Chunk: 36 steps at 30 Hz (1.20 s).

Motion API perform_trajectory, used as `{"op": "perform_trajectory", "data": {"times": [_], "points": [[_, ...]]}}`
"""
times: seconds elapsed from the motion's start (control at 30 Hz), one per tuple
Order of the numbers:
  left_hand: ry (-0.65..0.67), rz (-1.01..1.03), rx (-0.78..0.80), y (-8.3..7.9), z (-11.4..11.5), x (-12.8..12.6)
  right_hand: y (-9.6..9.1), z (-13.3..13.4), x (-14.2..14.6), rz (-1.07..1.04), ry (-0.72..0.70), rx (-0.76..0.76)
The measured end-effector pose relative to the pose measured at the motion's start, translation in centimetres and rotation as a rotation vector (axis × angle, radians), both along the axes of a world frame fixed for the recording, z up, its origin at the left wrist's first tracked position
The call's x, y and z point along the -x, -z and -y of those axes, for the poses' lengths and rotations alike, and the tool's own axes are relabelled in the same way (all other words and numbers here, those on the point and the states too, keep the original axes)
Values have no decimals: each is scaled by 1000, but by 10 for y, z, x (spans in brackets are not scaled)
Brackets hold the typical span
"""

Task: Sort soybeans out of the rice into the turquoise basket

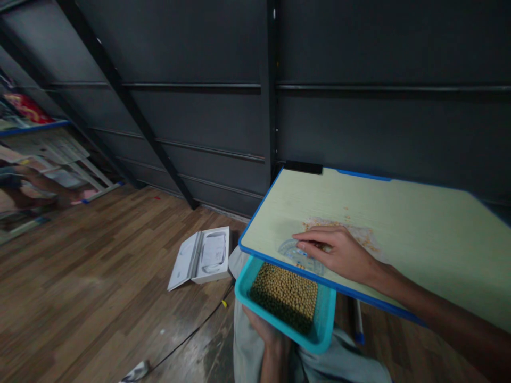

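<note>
A turquoise plastic basket (245, 292) of round, pale tan beans (285, 292), perhaps soybeans, sits above my lap, just under the table's near edge. My left hand (263, 325) grips it from below; most of those fingers are hidden by the basket. On the pale yellow tabletop (407, 229) rests my right hand (335, 250), its index finger stretched out and its thumb slightly apart beneath it. Under and beside that hand lies a clear, round-edged sheet or print (287, 247). Small tan bits (369, 242) are scattered past the knuckles, with a few at the edge over the basket.
A black flat object (303, 167) lies at the table's far left corner, against the dark panelled wall (207, 117). On the wooden floor are an open white box (211, 252) and a black cable (195, 330). Another person's legs (40, 186) show at far left.
</note>
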<state>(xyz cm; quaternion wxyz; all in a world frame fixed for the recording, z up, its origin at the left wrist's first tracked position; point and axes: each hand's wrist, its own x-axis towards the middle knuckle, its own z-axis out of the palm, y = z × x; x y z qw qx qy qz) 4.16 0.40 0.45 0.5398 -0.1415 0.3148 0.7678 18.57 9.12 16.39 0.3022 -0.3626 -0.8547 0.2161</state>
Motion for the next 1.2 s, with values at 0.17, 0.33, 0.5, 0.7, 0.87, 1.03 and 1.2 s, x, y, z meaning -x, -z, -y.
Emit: {"op": "perform_trajectory", "data": {"times": [0.17, 0.33, 0.5, 0.7, 0.87, 1.03, 1.2], "points": [[-10, -27, 0, -3, 1, 0, -1, 1, 1, 1, -4, 5], [18, -9, -49, -6, 2, -1, 1, -1, 2, -14, -18, -3], [36, 6, -98, 4, 0, -1, 2, 0, 3, -18, -37, -10], [-10, -68, -20, 5, 2, 1, 3, 2, 6, -14, -72, 12], [14, -63, -11, -3, 2, -1, 6, -4, 3, 34, -64, -24], [-26, -68, 80, -9, 1, -2, 2, -9, -2, 78, 33, -101], [-30, -65, 96, -11, 2, 0, -5, -11, -7, 52, 96, -98]]}}
